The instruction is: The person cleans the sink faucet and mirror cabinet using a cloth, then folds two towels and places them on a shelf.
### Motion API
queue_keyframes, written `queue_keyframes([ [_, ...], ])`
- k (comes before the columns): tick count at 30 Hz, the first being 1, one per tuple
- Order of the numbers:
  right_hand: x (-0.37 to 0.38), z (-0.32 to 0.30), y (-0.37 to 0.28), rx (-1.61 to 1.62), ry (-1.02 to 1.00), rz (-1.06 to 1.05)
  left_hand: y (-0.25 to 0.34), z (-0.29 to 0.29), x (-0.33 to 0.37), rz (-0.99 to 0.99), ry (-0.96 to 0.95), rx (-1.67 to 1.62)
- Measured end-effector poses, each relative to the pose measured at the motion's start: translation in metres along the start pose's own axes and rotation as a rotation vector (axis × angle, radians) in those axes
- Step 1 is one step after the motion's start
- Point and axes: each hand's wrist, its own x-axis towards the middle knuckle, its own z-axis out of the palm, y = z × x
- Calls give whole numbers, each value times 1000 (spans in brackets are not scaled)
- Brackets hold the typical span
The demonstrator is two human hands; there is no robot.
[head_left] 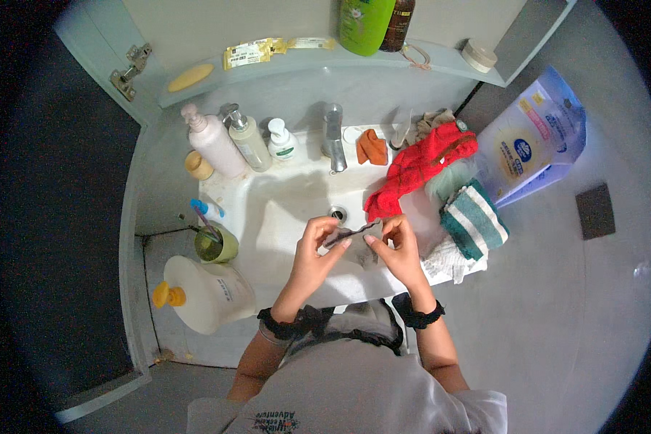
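Over the white sink, just on my side of the drain, both hands hold a small, thin grey fabric piece with a dark ruffled edge. My left hand pinches its left end between thumb and fingers. The other end is between the thumb and fingers of my right hand. The edge stretches between them, with sheer grey material hanging below; its exact kind is unclear. Beyond the hands stands a metal faucet. A red cloth lies close to my right hand, its end near my fingertips.
Pump bottles line the back left rim. A green cup and a large white pump bottle stand at left. An orange cloth, a green-striped towel and a purple-white package are at right. A shelf runs behind.
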Motion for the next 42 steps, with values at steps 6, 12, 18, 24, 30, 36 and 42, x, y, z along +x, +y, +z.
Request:
queue_keyframes([
  [6,-13,-1,-7,-71,-17,-18,10,-15,-7,-1,-49,146],
  [12,-20,4,-20,-397,-64,-52,5,-30,-9,192,-38,279],
  [18,-27,20,-12,-185,47,43,9,-30,-16,220,-49,592],
  [24,-37,14,-10,-15,-48,67,19,9,-30,96,-214,248],
  [30,-56,-38,-16,-225,-14,-132,11,58,-37,13,-184,210],
  [36,-90,-94,-19,-52,118,54,7,123,-62,69,-209,123],
  [42,-127,-149,-14,-112,79,43,12,176,-96,45,-257,182],
])
